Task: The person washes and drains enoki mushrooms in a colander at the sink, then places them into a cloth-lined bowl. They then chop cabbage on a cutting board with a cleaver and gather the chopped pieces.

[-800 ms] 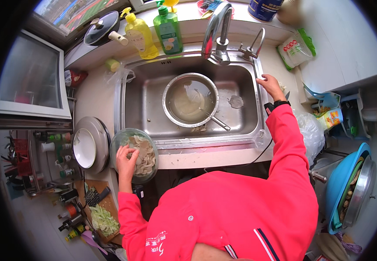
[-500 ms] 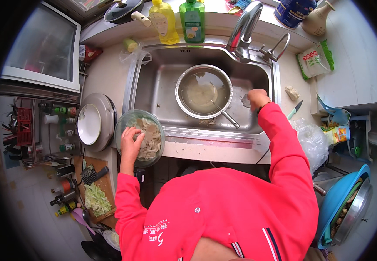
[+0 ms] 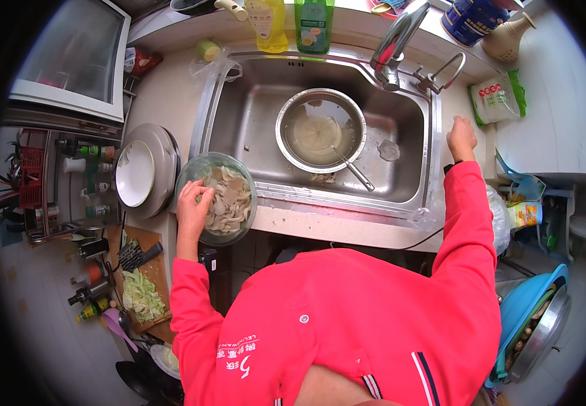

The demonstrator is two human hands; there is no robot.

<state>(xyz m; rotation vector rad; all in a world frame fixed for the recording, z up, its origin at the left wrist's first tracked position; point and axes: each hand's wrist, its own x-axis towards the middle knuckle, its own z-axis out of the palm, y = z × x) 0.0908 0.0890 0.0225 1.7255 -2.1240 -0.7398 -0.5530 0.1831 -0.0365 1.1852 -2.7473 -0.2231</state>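
My left hand point(image 3: 193, 208) rests over the left near side of a clear glass bowl point(image 3: 252, 203), its fingers loosely spread above pale sliced strips point(image 3: 228, 203) that look like mushroom. My right hand point(image 3: 462, 141) is on the counter right of the sink, fingers curled. Whatever is in or under it is hidden. In the sink point(image 3: 252, 101) sits a round metal pot point(image 3: 283, 149) with cloudy water in it and its handle toward me. A small round translucent thing point(image 3: 389, 150) lies on the sink floor to the pot's right.
Yellow point(image 3: 266, 27) and green point(image 3: 314, 27) bottles stand behind the sink, left of the faucet point(image 3: 397, 47). Stacked plates point(image 3: 137, 176) are beyond the bowl's left. Shredded cabbage point(image 3: 143, 296) covers part of a cutting board. A white-green packet point(image 3: 499, 98) leans at right.
My right hand has left the sink's right side and moved out to the right counter, over the pale lump there. My left hand stays at the bowl. The view has shifted slightly.
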